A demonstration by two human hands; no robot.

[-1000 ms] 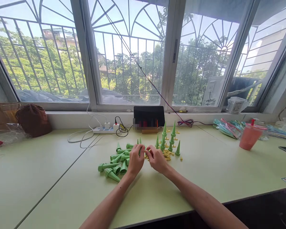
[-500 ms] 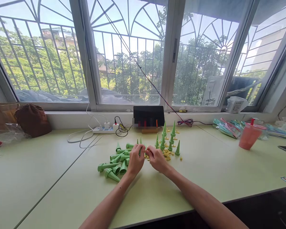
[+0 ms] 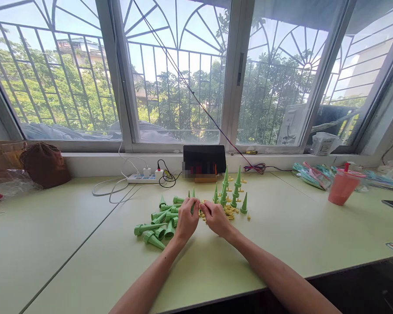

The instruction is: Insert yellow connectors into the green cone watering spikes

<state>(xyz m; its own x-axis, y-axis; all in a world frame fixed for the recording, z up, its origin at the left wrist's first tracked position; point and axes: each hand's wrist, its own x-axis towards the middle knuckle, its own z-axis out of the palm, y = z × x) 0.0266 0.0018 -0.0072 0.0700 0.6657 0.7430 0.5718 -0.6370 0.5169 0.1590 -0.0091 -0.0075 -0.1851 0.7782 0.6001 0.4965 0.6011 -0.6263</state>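
Observation:
My left hand (image 3: 187, 218) is closed in a pinch, with a bit of green plant-watering spike showing at its fingers. Fingertip to fingertip with it, my right hand (image 3: 216, 217) is also pinched shut; whatever it holds is too small and covered to make out. Left of my hands lies a heap of loose green spikes (image 3: 155, 240) with ribbed caps. Behind my right hand is a pile of small yellow valve pieces (image 3: 231, 212). Several green spikes (image 3: 236, 192) stand upright there, some stacked, with yellow valves sticking out. Two spike tips rise behind my left hand.
A dark tablet (image 3: 205, 158) leans at the window sill, near a power strip (image 3: 142, 178) with cables. On the right stand a pink cup (image 3: 344, 187) and bagged items (image 3: 309, 175). A brown pouch (image 3: 46, 165) sits at far left. The table's front edge (image 3: 232, 297) runs below my arms.
Hardly anything differs; my fingertips have shifted very slightly where they meet. The spikes and yellow pieces on the table are unmoved.

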